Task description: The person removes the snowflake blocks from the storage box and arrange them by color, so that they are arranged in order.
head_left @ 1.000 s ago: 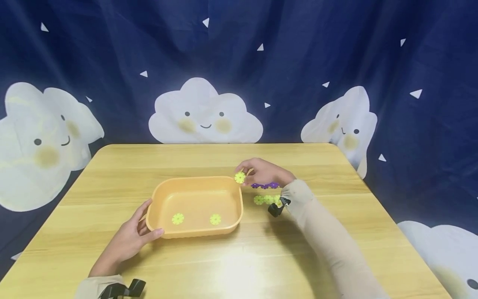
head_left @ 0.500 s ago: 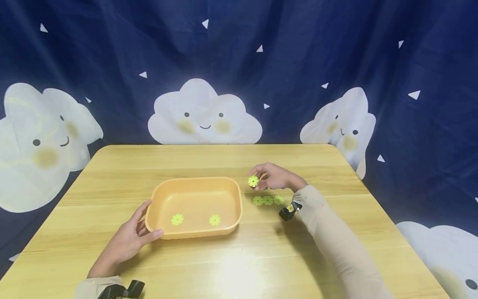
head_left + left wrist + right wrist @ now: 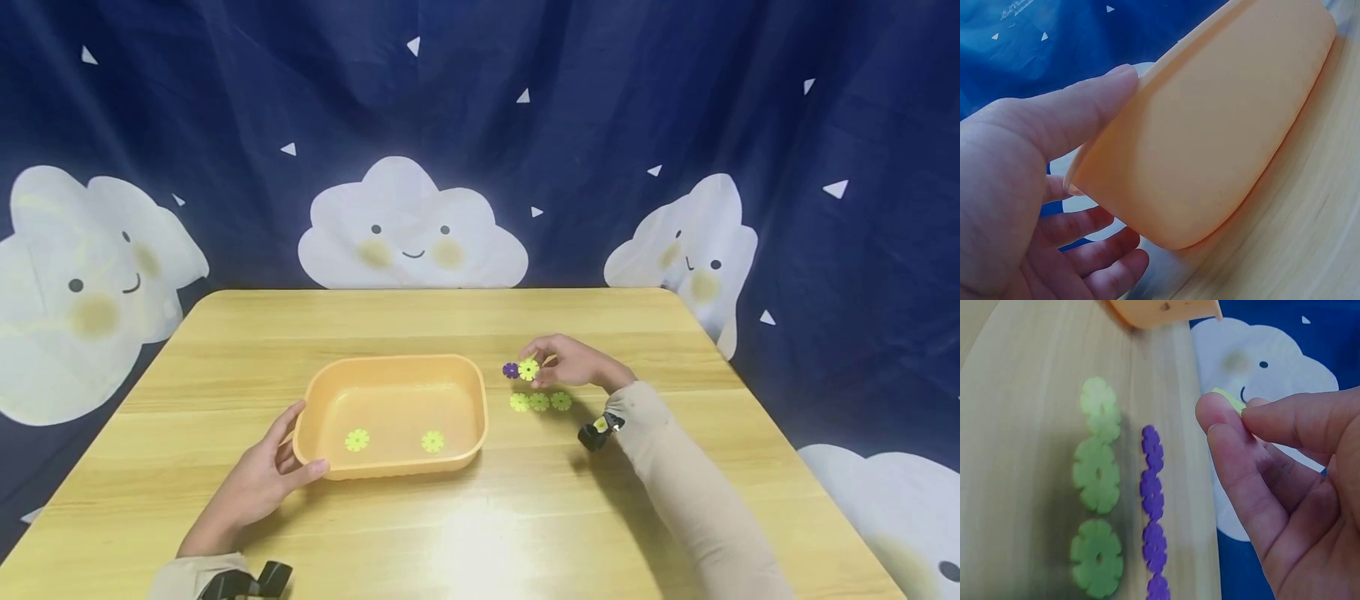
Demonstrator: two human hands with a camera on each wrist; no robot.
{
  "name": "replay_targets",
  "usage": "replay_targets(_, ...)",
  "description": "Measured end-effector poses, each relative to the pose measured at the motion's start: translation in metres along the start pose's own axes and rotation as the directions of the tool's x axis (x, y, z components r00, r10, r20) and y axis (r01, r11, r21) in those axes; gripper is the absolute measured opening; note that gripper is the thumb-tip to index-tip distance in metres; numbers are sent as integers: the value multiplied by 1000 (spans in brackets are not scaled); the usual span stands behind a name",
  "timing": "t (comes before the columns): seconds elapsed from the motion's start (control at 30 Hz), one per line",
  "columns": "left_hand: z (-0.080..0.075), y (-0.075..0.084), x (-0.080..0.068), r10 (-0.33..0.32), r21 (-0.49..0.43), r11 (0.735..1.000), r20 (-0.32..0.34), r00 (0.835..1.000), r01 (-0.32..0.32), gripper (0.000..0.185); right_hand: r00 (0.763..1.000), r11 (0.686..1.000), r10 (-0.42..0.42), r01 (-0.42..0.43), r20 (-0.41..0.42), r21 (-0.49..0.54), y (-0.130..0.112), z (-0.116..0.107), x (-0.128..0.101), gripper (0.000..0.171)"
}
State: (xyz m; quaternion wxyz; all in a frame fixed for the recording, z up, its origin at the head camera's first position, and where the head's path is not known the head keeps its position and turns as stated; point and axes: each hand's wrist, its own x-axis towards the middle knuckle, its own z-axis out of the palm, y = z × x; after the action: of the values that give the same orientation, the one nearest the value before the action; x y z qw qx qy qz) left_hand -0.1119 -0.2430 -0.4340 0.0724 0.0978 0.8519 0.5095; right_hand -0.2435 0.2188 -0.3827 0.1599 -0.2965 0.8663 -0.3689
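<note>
My left hand [image 3: 258, 482] grips the left end of an orange plastic basin [image 3: 390, 365], thumb over the rim and fingers beneath, as the left wrist view shows. Inside the basin are two yellow-green flower-shaped discs, one on the left [image 3: 357, 439] and one on the right [image 3: 432, 441]. My right hand [image 3: 576, 363] pinches another yellow-green flower-shaped disc [image 3: 528, 369] between thumb and fingertips, above the table to the right of the basin. In the right wrist view only the edge of this disc [image 3: 1229, 399] shows.
Right of the basin, a row of green flower-shaped discs [image 3: 539, 402] lies on the wooden table [image 3: 420, 325]. Behind it runs a row of several purple ones [image 3: 1152, 494], mostly hidden by the right hand in the head view. A blue cloud-print curtain [image 3: 570, 133] hangs behind.
My right hand has moved right, away from the basin's right rim, with the yellow-green disc still pinched. A purple disc now shows beside it. My left hand and the basin have stayed put.
</note>
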Motion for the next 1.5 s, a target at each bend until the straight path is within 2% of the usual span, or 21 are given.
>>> replay_targets(0.27,1,-2,-2,-7,-14,1000,7,1000,7,101,998,993,67,-67,-5,101,15,3,-15,40)
replay_targets(0.47,2,-7,-10,-33,-2,999,15,999,33,100,995,988,95,-96,12,117,25,9,-25,42)
replay_targets(0.7,2,-6,-6,9,-5,1000,7,1000,-9,100,992,986,123,-119,-27,116,31,2,-35,44)
replay_targets(0.97,0,-3,-2,25,-18,1000,4,1000,-25,100,987,966,156,-147,-26,215,33,-3,-48,41)
replay_targets(1.07,0,-2,-1,26,-7,1000,7,1000,-26,100,986,966,165,-155,-32,207,36,-5,-52,40)
replay_targets(1.3,-1,1,1,18,-19,1000,7,1000,-18,100,989,984,138,-131,-57,118,48,-6,-59,36)
replay_targets(1.5,-1,1,1,11,-24,1000,7,1000,-10,100,984,982,170,-165,-49,95,52,-5,-64,32)
